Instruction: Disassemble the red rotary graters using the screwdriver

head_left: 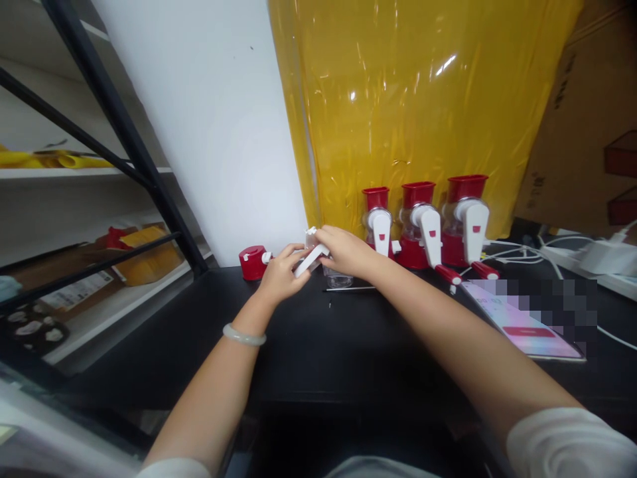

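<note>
at the hub of the dial, above the far part of a black table (308, 352), two bare hands meet on a white piece (309, 260), a narrow bar tilted from seven o'clock up to one. the left hand (283, 273) has its fingers closed on the lower end, coming in from the seven o'clock side. the right hand (343, 251) grips the upper end, its fingers bent over it, with some fingertips hidden. just past twelve, a pale clear part (311, 237) shows behind them, too blurred to make out.

at nine o'clock, just beside the left hand, stands a red round part (253, 263) with a white knob. at four sits a clear cup (340, 279), partly covered by the right hand. a thin rod (348, 289) lies near it, and at five o'clock is a tiny dark thing (330, 303), too small to tell.

between two and three, three red-and-white crank graters (421, 222) stand in a row before a yellow sheet (423, 93). a lit tablet (525, 330) lies well apart, between three and four; white cables (522, 252) run at three.
</note>
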The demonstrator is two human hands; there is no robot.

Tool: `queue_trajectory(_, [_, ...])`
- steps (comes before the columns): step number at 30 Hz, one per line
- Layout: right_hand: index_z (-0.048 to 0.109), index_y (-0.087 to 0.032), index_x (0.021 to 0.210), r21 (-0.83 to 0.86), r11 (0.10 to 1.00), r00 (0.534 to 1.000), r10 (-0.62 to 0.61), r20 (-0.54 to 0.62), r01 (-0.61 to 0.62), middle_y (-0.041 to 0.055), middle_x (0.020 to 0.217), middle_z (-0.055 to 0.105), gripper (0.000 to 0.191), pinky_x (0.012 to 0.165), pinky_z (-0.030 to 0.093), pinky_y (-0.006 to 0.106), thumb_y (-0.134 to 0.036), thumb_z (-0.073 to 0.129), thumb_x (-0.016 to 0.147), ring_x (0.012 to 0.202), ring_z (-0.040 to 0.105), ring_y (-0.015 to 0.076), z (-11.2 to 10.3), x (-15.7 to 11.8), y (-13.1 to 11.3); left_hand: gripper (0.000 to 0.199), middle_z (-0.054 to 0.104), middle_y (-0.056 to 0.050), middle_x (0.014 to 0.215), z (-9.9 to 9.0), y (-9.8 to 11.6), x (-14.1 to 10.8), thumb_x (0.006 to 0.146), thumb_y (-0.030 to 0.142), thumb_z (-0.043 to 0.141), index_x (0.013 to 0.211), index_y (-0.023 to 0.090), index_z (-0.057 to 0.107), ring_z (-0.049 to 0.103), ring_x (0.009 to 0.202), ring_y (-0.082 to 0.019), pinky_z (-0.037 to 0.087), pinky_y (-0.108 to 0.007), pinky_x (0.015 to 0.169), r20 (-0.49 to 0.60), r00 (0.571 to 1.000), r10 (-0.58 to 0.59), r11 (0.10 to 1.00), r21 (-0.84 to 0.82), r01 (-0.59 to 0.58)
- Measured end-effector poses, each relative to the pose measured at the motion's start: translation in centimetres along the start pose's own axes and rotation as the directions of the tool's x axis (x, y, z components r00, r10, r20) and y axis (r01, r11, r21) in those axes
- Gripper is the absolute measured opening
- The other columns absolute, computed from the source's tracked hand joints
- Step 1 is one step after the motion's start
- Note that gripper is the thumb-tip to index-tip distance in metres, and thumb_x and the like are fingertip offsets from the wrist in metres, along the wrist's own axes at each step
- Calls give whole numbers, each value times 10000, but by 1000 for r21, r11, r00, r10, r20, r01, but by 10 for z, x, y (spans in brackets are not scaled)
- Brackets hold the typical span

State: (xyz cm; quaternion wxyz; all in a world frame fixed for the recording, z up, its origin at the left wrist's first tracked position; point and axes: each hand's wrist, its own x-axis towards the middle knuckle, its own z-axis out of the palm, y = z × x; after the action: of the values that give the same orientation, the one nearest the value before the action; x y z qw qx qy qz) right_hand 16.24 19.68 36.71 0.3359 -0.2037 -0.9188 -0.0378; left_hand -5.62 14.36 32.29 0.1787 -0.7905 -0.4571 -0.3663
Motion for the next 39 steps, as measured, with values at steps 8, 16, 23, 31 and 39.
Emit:
queue_trajectory(8, [575,-210,1091,32,999,997,42,71,-44,76,1078,701,236,736,361,287,-180,610,859,933,626,213,-5,-1,-6,411,702,-117,1225,-1,5,2,826,180,644,1225,187,738,720,931,-214,584,-309,788,12,999,32,999,-1,-32])
queue_trajectory(16, [712,-241,1064,-30,997,987,81,137,-78,62,1039,750,207,773,404,291,-192,612,890,958,668,211,-8,0,-9,348,715,-120,1216,1,2,0,846,170,650,1175,186,760,733,943,-214,600,-319,782,-20,998,62,998,0,-62])
queue_trajectory(23, [766,-275,1086,3,982,972,185,147,-188,44,1050,770,289,801,441,285,-179,625,853,1003,695,220,-7,1,-11,325,743,-103,1172,2,2,1,845,158,658,1147,188,775,750,889,-200,612,-295,737,-73,986,148,988,49,-144])
queue_trajectory(31, [796,-309,1117,-31,977,962,213,171,-211,41,1084,785,323,851,478,298,-189,639,861,1034,708,228,-12,2,-17,262,762,-105,1130,1,0,0,882,198,666,1112,194,790,763,903,-217,623,-297,736,-93,976,197,975,118,-186])
queue_trajectory(39, [788,-308,1121,-25,969,951,246,188,-246,50,1089,781,309,840,481,289,-207,645,865,1033,707,224,-13,2,-19,240,766,-101,1130,3,-3,-1,903,227,686,1123,207,782,765,925,-215,622,-288,743,-94,971,219,966,159,-202])
